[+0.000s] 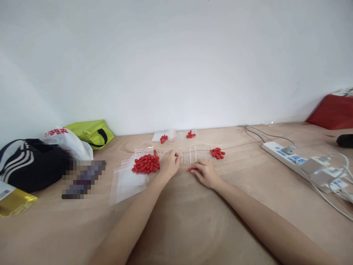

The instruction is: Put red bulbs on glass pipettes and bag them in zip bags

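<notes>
My right hand is closed around a small red rubber bulb, pinched between thumb and fingers low over the table. To its left, my left hand is closed in a pinch at the row of thin clear tubes. What the left fingertips hold is too small to make out. A large pile of red bulbs lies left of the left hand, on flat clear zip bags. At the right end of the tube row is a smaller cluster of red bulbs.
Near the wall, two clear bags carry a few red bulbs. A white power strip with chargers and cables stands right. Left are a yellow-green pouch, a white plastic bag and a black bag. A red bag sits far right.
</notes>
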`<state>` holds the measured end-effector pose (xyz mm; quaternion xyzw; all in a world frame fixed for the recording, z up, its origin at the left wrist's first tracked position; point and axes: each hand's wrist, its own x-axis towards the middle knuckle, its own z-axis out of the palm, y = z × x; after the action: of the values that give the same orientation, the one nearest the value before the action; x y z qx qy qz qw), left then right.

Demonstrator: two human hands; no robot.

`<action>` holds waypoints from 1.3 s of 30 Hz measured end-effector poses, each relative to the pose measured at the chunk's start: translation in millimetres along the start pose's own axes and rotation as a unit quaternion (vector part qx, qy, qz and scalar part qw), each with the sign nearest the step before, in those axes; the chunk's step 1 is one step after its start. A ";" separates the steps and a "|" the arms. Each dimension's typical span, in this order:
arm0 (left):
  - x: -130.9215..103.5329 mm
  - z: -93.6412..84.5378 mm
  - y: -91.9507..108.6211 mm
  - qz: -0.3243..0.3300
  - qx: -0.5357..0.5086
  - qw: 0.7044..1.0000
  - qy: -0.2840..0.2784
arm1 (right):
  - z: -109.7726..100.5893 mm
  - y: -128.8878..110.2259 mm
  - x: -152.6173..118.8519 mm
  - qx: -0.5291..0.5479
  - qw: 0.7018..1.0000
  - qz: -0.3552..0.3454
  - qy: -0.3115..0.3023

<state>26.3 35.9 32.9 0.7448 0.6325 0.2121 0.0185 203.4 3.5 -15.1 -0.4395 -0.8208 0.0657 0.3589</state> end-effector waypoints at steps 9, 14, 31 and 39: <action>-54.9 5.8 -31.1 0.214 -0.089 0.973 0.009 | -1.5 -0.3 -1.0 0.120 0.993 -0.015 0.006; -51.7 7.2 -30.1 0.211 -0.082 0.974 0.002 | -3.4 -0.7 -0.6 0.111 0.993 -0.046 -0.010; -50.9 5.0 -28.0 0.255 -0.080 0.963 0.021 | -2.6 -4.1 -0.7 0.129 0.987 -0.086 -0.031; -49.7 6.0 -25.4 0.252 -0.088 0.964 -0.020 | -0.5 -1.7 -1.3 0.089 0.989 -0.114 -0.013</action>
<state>-0.9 -4.9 5.4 0.8795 0.4029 0.2499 0.0423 203.1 1.5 -14.7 -0.3084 -0.8612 0.1025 0.3908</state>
